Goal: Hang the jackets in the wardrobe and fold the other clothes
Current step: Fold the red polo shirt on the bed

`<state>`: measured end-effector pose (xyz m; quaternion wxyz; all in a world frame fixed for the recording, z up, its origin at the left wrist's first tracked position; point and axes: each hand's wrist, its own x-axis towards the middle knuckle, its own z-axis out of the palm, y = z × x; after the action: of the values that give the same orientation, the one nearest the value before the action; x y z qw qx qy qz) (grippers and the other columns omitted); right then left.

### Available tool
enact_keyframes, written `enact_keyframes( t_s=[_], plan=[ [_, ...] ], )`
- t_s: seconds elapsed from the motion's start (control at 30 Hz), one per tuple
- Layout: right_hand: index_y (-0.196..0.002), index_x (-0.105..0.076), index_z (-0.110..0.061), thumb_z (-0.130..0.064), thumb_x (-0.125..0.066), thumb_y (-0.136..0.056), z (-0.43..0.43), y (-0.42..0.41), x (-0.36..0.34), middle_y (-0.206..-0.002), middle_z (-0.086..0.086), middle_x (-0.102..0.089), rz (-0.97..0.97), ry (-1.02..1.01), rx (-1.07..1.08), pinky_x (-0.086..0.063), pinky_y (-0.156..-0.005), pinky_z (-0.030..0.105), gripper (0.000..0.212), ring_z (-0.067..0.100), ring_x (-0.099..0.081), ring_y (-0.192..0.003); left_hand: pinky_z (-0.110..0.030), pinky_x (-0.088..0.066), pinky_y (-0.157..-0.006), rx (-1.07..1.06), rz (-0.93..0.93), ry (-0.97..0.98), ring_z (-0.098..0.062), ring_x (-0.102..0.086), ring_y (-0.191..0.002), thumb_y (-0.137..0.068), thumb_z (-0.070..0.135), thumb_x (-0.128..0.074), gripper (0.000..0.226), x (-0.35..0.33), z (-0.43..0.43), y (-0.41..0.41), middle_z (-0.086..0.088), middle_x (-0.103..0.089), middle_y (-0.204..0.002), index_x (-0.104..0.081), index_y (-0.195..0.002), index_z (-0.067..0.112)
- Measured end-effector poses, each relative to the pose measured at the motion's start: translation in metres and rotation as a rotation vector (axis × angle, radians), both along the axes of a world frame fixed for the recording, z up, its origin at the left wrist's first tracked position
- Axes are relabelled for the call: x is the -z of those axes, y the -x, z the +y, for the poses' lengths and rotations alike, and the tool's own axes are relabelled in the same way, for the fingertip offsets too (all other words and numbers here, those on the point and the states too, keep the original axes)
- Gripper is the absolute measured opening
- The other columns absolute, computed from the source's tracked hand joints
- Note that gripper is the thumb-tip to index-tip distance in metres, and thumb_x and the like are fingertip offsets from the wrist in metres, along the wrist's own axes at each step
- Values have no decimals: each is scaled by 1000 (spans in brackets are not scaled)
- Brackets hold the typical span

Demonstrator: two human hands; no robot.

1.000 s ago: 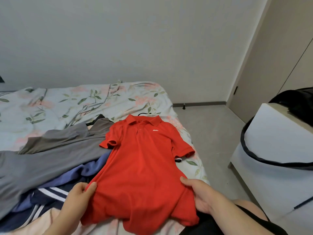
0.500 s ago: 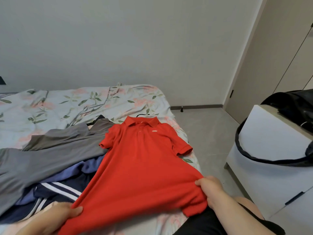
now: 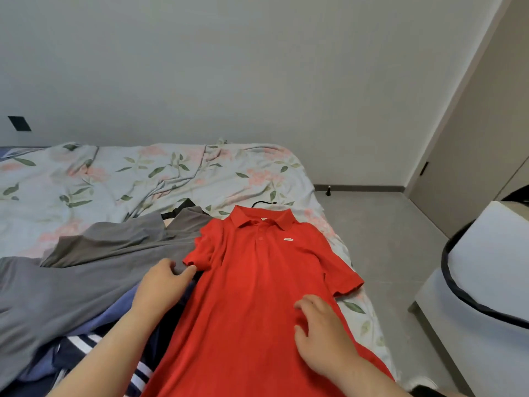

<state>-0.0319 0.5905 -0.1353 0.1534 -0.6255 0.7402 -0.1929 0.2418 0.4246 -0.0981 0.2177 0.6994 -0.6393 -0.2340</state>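
Flowered bed (image 3: 143, 179) carries the red shirt (image 3: 257, 296) flat, collar to the far wall, lengthwise along the right edge. Left hand (image 3: 163, 285) touches a sleeve cuff, fingers relaxed; right hand (image 3: 323, 333) rests on the shirt, fingers slightly spread. Grey clothes (image 3: 100, 267) crowd the left.

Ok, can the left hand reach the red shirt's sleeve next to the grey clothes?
Probably yes: the left hand is open right beside that sleeve, almost touching it, with nothing lying between.
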Motion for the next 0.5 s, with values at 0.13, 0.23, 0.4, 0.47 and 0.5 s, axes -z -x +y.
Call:
enact_keyframes(
  t_s=[0.13, 0.23, 0.4, 0.47, 0.5],
  plan=[
    [-142, -43, -25, -29, -48, -91, -63, -34, -1, -156, -6, -30, 18, -10, -152, -18, -118, 23, 52, 9, -24, -145, -33, -50, -65, 13, 31, 0, -19, -67, -70, -74, 75, -37, 63, -18, -42, 10, 6, -69, -62, -67, -64, 21],
    [-150, -34, -23, -32, -46, -96, -113, -55, -5, -162, -2, -20, 17, 23, -173, -15, -120, 24, 56, 11, -18, -148, -29, -44, -54, 66, 183, -174, -17, -61, -51, -80, 71, -55, 60, -21, -66, 25, 6, -62, -45, -62, -52, 18],
    [-157, -12, -25, -47, -38, -101, -181, -71, -5, -166, 3, 0, 81, -49, -187, -3, -123, 34, 66, 19, 0, -153, -29, -52, -64, -30, 663, -569, -24, -66, -68, -90, 15, -65, 13, 6, -86, 33, -15, -74, -83, -70, -90, 3],
    [-158, -6, -27, -51, -31, -101, -188, -72, 8, -166, 5, 5, 143, -134, -227, 3, -123, 36, 67, 20, 5, -153, -32, -52, -61, -175, 912, -643, -27, -65, -70, -94, 25, -60, 22, 11, -90, 27, -16, -73, -82, -69, -91, 5],
    [-158, -4, -26, -52, -28, -102, -187, -72, 16, -166, 6, 6, 164, -158, -242, 7, -122, 35, 66, 20, 8, -152, -31, -48, -61, -222, 975, -613, -27, -62, -69, -94, 30, -59, 26, 15, -94, 25, -15, -70, -78, -68, -87, 6]
  ],
)
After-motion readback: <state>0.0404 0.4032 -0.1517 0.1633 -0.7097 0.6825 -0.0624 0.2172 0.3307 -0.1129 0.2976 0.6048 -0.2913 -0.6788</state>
